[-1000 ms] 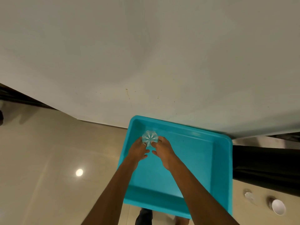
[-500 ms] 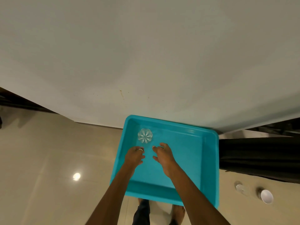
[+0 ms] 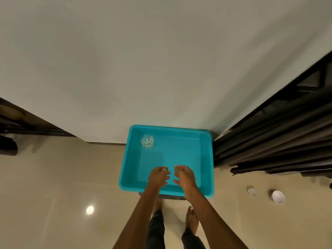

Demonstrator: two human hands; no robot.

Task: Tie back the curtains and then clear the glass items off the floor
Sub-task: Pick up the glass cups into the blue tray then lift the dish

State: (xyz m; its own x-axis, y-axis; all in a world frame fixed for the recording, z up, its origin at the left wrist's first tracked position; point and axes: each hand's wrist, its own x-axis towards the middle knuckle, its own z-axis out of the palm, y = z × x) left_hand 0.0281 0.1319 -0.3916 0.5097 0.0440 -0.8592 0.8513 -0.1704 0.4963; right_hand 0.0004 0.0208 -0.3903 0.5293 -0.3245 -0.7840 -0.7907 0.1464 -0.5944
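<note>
A clear cut-glass tumbler [image 3: 147,141] stands in the far left corner of a turquoise plastic tub [image 3: 208,159], which sits against the white wall. My left hand [image 3: 159,176] and my right hand [image 3: 184,176] hover side by side over the tub's near half, fingers loosely curled and apart, holding nothing. Another small clear glass [image 3: 251,191] stands on the beige floor to the right, beside a white cup [image 3: 278,197]. Dark curtains [image 3: 273,141] hang in folds at the right.
The beige tiled floor [image 3: 53,177] shows a ceiling-light reflection at lower left. Dark furniture [image 3: 10,126] sits at the left edge. My bare feet [image 3: 192,220] stand just in front of the tub.
Both hands let go of the glass in the tub's far left corner and drew back toward me. The view pulled back, showing the curtains and my feet.
</note>
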